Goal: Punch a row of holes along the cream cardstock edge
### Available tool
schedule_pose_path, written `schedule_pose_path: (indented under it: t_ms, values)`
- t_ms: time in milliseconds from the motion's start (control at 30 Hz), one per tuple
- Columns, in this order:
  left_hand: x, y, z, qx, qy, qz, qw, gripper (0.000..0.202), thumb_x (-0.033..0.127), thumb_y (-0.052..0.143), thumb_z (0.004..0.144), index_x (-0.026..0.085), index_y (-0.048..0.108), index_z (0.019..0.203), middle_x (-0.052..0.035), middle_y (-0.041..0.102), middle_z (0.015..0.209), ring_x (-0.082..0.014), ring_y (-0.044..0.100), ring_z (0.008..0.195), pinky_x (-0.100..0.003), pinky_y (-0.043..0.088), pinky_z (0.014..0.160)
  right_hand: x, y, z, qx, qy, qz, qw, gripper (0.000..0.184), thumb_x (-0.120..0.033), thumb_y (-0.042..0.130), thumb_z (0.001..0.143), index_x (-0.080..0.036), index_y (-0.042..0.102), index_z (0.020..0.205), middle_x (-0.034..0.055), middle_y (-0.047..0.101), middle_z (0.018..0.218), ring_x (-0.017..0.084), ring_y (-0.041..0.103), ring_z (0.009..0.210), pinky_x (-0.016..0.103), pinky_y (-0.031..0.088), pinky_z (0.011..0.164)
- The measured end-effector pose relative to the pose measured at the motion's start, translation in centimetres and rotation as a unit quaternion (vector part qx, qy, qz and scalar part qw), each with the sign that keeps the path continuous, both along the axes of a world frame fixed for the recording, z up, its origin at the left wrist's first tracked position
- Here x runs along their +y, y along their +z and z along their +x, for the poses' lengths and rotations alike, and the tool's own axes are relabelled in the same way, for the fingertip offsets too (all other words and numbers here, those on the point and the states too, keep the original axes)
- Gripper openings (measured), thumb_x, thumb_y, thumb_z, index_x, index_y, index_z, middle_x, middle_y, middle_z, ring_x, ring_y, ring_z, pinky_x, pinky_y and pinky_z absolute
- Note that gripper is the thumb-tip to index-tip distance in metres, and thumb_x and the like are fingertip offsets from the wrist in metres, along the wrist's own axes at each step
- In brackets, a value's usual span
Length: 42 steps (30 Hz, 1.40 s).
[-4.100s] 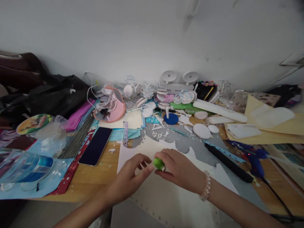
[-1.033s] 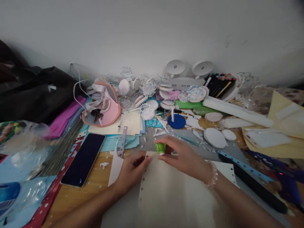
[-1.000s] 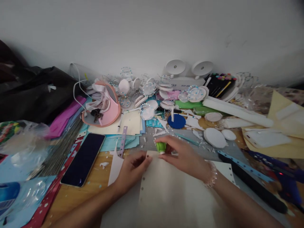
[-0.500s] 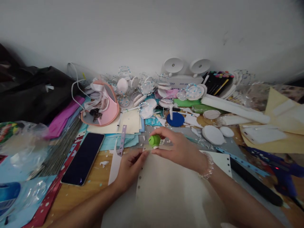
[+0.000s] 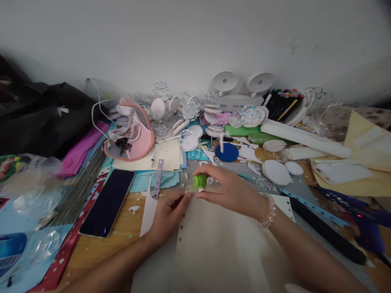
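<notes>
A large cream sheet (image 5: 222,244) lies before me, with small punched shapes along its left edge and its far right corner. My right hand (image 5: 235,193) grips a small green craft punch (image 5: 200,181) at the sheet's far left corner, thumb below and fingers on top. Just left of it, my left hand (image 5: 169,211) pinches the sheet's edge between thumb and fingers. The punch's jaw and the paper in it are too small to make out. Beyond the hands, small paper scraps litter a grey mat (image 5: 189,167).
Left of my hands lie a phone (image 5: 107,203) and a lilac punched strip (image 5: 158,179). A pink visor (image 5: 143,140), white discs and a blue disc (image 5: 227,151) crowd the back. On the right are a black rod (image 5: 330,234) and a blue glue gun (image 5: 360,215).
The view has shifted slightly. The green punch has turned a little in my right hand, at the same corner. My left hand keeps its pinch on the sheet.
</notes>
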<state>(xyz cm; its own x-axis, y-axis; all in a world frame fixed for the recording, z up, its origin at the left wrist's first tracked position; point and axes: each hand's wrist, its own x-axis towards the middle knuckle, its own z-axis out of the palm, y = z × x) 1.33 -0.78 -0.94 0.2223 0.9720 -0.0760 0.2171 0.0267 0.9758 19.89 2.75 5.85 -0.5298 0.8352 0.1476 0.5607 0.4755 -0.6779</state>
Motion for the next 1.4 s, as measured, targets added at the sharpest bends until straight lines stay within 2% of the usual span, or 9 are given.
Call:
schedule_pose_path:
  t_ms: [200, 433, 733, 967, 1167, 1400]
  values:
    - [-0.1, -0.1, 0.0, -0.002, -0.002, -0.01, 1.0, 0.032, 0.041, 0.05, 0.086, 0.013, 0.059, 0.072, -0.0005, 0.053, 0.066, -0.0106, 0.045, 0.061, -0.019, 0.034, 0.053, 0.1, 0.1, 0.2, 0.002, -0.012, -0.004, 1.0, 0.033, -0.027, 0.067, 0.077, -0.021, 0.052, 0.107, 0.0034, 0.064, 0.105, 0.018, 0.06, 0.096, 0.028, 0.044, 0.08]
    - [0.0, 0.2, 0.1, 0.009, 0.0, 0.005, 1.0, 0.031, 0.04, 0.05, 0.086, 0.014, 0.062, 0.074, 0.0002, 0.051, 0.064, -0.0106, 0.043, 0.06, -0.019, 0.034, 0.053, 0.1, -0.7, -0.2, -0.014, 0.01, -0.01, 1.0, 0.034, -0.027, 0.065, 0.077, -0.022, 0.053, 0.109, 0.0052, 0.064, 0.108, 0.021, 0.059, 0.098, 0.033, 0.044, 0.084]
    - [0.1, 0.0, 0.0, 0.006, -0.003, 0.009, 1.0, 0.029, 0.039, 0.051, 0.086, 0.013, 0.063, 0.077, -0.001, 0.057, 0.068, -0.0112, 0.049, 0.064, -0.019, 0.038, 0.057, 0.2, -1.2, -0.2, 0.003, 0.032, -0.075, 0.997, 0.041, -0.029, 0.067, 0.076, -0.019, 0.054, 0.114, 0.0075, 0.062, 0.116, 0.022, 0.057, 0.107, 0.035, 0.042, 0.092]
    - [0.0, 0.0, 0.1, -0.005, -0.015, -0.014, 1.0, 0.032, 0.041, 0.05, 0.086, 0.013, 0.061, 0.075, 0.0006, 0.053, 0.065, -0.0101, 0.046, 0.06, -0.018, 0.036, 0.053, 0.8, -1.4, 0.3, 0.004, 0.045, -0.079, 0.996, 0.032, -0.031, 0.07, 0.073, -0.019, 0.059, 0.1, 0.0039, 0.065, 0.101, 0.019, 0.059, 0.094, 0.031, 0.045, 0.082]
    - [0.0, 0.2, 0.1, -0.008, -0.013, -0.02, 1.0, 0.03, 0.04, 0.051, 0.085, 0.014, 0.063, 0.076, 0.0002, 0.053, 0.066, -0.0104, 0.045, 0.061, -0.018, 0.036, 0.053, 1.0, -1.4, 0.4, 0.007, 0.061, -0.082, 0.995, 0.039, -0.031, 0.073, 0.07, -0.018, 0.058, 0.104, 0.005, 0.065, 0.102, 0.019, 0.059, 0.095, 0.03, 0.044, 0.084]
    - [0.0, 0.0, 0.1, -0.006, -0.016, -0.019, 1.0, 0.03, 0.04, 0.05, 0.085, 0.014, 0.064, 0.08, -0.0009, 0.056, 0.068, -0.0115, 0.048, 0.063, -0.019, 0.038, 0.054, 1.1, -1.6, 0.4, 0.018, 0.072, -0.096, 0.993, 0.034, -0.032, 0.071, 0.072, -0.02, 0.058, 0.101, 0.0028, 0.065, 0.098, 0.017, 0.059, 0.091, 0.029, 0.045, 0.081]
